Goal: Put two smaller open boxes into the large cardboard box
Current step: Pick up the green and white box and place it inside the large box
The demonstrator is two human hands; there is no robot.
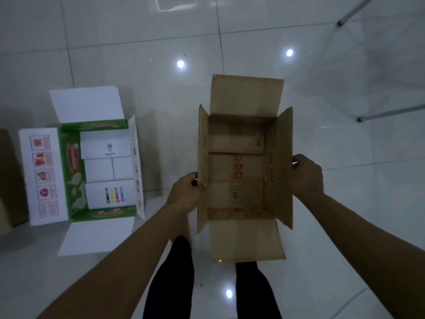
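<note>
Glossy floor tiles below; both hands, left and right, grip the brown box by its side flaps. Keep it level; steady the flaps.

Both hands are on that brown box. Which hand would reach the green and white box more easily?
Likely the left hand: the green and white box lies on the floor on its side, while the right hand grips the brown box on the far flap.

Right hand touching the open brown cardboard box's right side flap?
Touching. The head view shows the right hand gripping the outer edge of the open brown cardboard box at its right side flap, fingers wrapped over it.
</note>
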